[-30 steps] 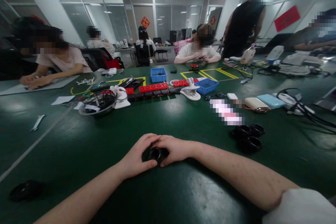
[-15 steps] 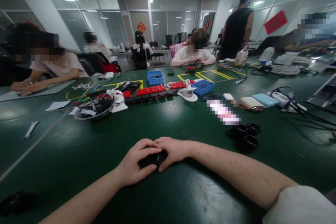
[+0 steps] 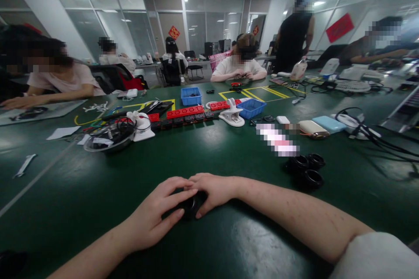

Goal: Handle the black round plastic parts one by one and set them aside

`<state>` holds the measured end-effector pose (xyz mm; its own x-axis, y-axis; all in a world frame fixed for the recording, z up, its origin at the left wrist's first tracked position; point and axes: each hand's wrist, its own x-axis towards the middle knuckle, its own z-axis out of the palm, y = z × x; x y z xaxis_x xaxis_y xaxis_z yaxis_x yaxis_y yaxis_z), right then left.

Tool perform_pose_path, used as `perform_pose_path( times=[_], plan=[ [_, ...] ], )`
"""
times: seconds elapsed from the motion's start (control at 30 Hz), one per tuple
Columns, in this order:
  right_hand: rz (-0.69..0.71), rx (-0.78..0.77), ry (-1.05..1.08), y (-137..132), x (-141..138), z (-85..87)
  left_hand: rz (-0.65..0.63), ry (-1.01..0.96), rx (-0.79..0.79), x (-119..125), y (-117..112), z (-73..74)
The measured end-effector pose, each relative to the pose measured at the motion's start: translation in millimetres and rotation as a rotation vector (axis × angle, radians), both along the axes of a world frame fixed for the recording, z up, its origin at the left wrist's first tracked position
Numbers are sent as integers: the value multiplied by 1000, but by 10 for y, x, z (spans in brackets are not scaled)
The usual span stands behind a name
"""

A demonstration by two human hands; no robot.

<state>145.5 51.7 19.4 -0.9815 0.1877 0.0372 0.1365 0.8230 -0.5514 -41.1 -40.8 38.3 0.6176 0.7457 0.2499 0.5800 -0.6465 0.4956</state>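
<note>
In the head view a small black ring-shaped part [image 3: 191,204] sits between my two hands, low over the green table, its round opening partly visible. My right hand [image 3: 209,189] is closed around its far right side, thumb at the near edge. Curved over the part from the left is my left hand [image 3: 165,209], its fingertips overlapping those of the right and its thumb at the part's left edge. My fingers hide much of the part. Several similar black ring-shaped parts [image 3: 312,178] stand grouped to the right, and a dark object [image 3: 12,262] lies at the lower left edge.
Behind my hands stretch a red and black strip of blocks [image 3: 185,115], blue bins [image 3: 251,109], a white clip stand [image 3: 231,115] and a bowl of cables [image 3: 109,139]. A wrench [image 3: 25,165] lies left; power banks [image 3: 313,129] lie right. Other people sit around.
My left hand has shifted slightly left, its thumb sliding back toward the part's left edge. My right hand stays around the part. The view has turned a little right.
</note>
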Motion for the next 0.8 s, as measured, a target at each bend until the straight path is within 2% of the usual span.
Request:
perform_pose_path(
  times=[0.2,0.37,0.47,0.6,0.73,0.8],
  plan=[
    [27,-11,-29,-4,7,24,-13,194,-125,-82,-34,177],
    [-1,-30,-34,-32,12,20,-4,221,-196,-44,-17,152],
    [-23,-53,12,-41,11,-14,48,239,-179,3,-25,150],
    [-110,12,25,-92,-19,-56,201,340,-115,130,-67,188],
    [-271,224,-20,-230,-56,-68,449,496,3,333,-100,232],
    [-336,332,-23,-299,-66,-74,520,574,83,435,-95,255]
  ],
)
